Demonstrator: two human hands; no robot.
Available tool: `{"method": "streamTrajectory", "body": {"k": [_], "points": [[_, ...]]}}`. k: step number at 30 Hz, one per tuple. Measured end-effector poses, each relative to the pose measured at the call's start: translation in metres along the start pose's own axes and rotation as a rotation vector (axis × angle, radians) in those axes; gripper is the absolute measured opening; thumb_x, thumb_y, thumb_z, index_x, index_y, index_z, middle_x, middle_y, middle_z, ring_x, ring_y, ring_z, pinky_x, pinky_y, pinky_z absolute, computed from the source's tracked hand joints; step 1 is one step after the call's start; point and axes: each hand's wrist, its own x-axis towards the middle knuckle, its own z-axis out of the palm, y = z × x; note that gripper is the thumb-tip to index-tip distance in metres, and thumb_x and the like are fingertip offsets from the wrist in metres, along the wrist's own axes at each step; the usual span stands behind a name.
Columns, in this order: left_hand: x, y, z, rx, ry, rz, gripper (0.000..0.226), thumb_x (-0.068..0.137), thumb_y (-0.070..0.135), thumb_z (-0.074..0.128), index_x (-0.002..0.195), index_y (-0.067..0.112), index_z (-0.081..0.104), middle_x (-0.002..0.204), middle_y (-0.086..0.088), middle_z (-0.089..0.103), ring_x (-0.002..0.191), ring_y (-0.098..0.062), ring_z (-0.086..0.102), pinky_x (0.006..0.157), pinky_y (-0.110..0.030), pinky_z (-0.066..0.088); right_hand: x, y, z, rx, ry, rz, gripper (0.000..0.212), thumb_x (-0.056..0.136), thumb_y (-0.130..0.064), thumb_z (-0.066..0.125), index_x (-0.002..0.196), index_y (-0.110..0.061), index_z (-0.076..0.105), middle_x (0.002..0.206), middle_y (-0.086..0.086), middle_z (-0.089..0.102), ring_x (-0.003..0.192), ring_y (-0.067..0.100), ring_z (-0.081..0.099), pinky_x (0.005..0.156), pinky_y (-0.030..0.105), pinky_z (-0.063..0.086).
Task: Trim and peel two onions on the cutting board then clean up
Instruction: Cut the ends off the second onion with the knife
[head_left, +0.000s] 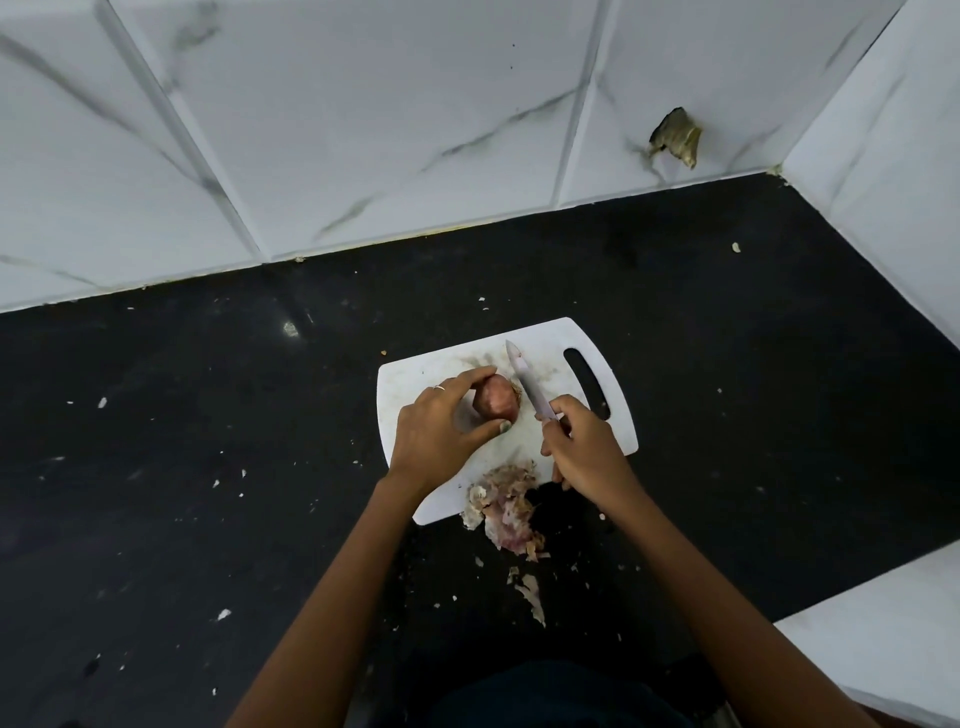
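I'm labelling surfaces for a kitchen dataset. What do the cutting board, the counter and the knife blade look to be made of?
Cutting board: probably plastic, thin, white, matte, with a moulded handle slot. Counter: likely polished black stone, given its faint glare. Knife blade: seemingly steel, grey and lightly shiny.

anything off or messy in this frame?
Yes. A pile of onion peels spills off the near edge of the cutting board onto the black counter, with scraps scattered toward the person. The wall tile has a broken hole near the right corner.
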Motion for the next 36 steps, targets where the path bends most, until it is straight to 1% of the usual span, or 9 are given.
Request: {"method": "streamTrajectory", "body": {"k": [3, 8, 11, 14, 19, 24, 27, 30, 36], "points": [[0.005, 0.004, 0.001, -0.018, -0.022, 0.015, 0.062, 0.079, 0.041, 0.077, 0.135, 0.031, 0.050, 0.132, 0.004, 0.060, 0.114, -0.021, 0.056, 0.090, -0.034, 0.044, -0.001, 0.001, 0.000, -0.040, -0.001, -0.013, 0.014, 0.098, -0.016, 0.039, 0.103, -0.008, 0.049, 0.079, 0.020, 0.062, 0.062, 0.037, 0.058, 0.059, 0.046, 0.051], [0.013, 0.007, 0.003, -0.026, -0.053, 0.038, 0.062, 0.079, 0.038, 0.077, 0.135, 0.033, 0.050, 0.133, 0.004, 0.059, 0.115, -0.022, 0.057, 0.091, -0.037, 0.047, -0.001, 0.003, -0.002, -0.047, 0.015, 0.005, 0.012, 0.098, -0.016, 0.039, 0.105, -0.011, 0.048, 0.077, 0.020, 0.061, 0.060, 0.035, 0.058, 0.060, 0.048, 0.051], [0.015, 0.007, 0.004, -0.031, -0.068, 0.028, 0.062, 0.080, 0.039, 0.076, 0.135, 0.033, 0.048, 0.133, 0.004, 0.060, 0.116, -0.021, 0.056, 0.092, -0.036, 0.046, -0.003, 0.002, -0.004, -0.031, 0.021, 0.007, 0.010, 0.098, -0.017, 0.039, 0.102, -0.014, 0.048, 0.077, 0.018, 0.061, 0.056, 0.028, 0.055, 0.058, 0.046, 0.051], [0.015, 0.007, 0.005, -0.036, -0.052, 0.004, 0.061, 0.080, 0.041, 0.076, 0.133, 0.033, 0.048, 0.131, 0.005, 0.060, 0.116, -0.020, 0.056, 0.093, -0.038, 0.047, -0.006, 0.001, -0.004, -0.039, 0.023, -0.004, 0.011, 0.098, -0.017, 0.039, 0.103, -0.014, 0.049, 0.076, 0.016, 0.061, 0.054, 0.024, 0.054, 0.058, 0.045, 0.051], [0.013, 0.008, 0.007, -0.030, 0.007, -0.022, 0.060, 0.077, 0.043, 0.078, 0.128, 0.030, 0.050, 0.129, 0.007, 0.060, 0.114, -0.018, 0.054, 0.091, -0.037, 0.047, -0.009, -0.003, -0.001, -0.107, 0.024, -0.030, 0.013, 0.098, -0.018, 0.038, 0.105, -0.013, 0.048, 0.077, 0.013, 0.062, 0.061, 0.030, 0.059, 0.061, 0.046, 0.053], [0.014, 0.011, 0.009, -0.063, -0.012, -0.053, 0.068, 0.077, 0.043, 0.078, 0.135, 0.032, 0.045, 0.136, 0.008, 0.056, 0.119, -0.015, 0.055, 0.092, -0.035, 0.048, -0.011, -0.004, 0.001, -0.165, 0.066, -0.087, 0.018, 0.099, -0.016, 0.039, 0.110, -0.008, 0.052, 0.064, 0.002, 0.052, 0.058, 0.019, 0.048, 0.055, 0.038, 0.042], [0.015, 0.012, 0.011, -0.059, -0.025, -0.061, 0.070, 0.078, 0.045, 0.077, 0.139, 0.033, 0.044, 0.139, 0.009, 0.054, 0.118, -0.014, 0.057, 0.090, -0.032, 0.047, -0.012, -0.003, 0.001, -0.199, 0.073, -0.081, 0.021, 0.100, -0.016, 0.039, 0.114, -0.007, 0.052, 0.063, -0.004, 0.046, 0.061, 0.018, 0.047, 0.056, 0.032, 0.036], [0.017, 0.014, 0.012, -0.046, -0.032, -0.056, 0.068, 0.078, 0.048, 0.075, 0.138, 0.034, 0.046, 0.139, 0.009, 0.054, 0.117, -0.012, 0.057, 0.088, -0.030, 0.047, -0.011, -0.004, -0.002, -0.193, 0.082, -0.070, 0.021, 0.100, -0.016, 0.039, 0.111, -0.006, 0.053, 0.069, 0.001, 0.050, 0.067, 0.020, 0.049, 0.058, 0.035, 0.039], [0.020, 0.014, 0.010, -0.029, -0.031, -0.060, 0.069, 0.076, 0.052, 0.075, 0.137, 0.035, 0.049, 0.138, 0.009, 0.055, 0.120, -0.012, 0.055, 0.092, -0.034, 0.049, -0.009, -0.004, -0.002, -0.182, 0.090, -0.058, 0.022, 0.100, -0.017, 0.038, 0.105, -0.004, 0.056, 0.077, 0.013, 0.061, 0.071, 0.030, 0.056, 0.065, 0.044, 0.047]]}}
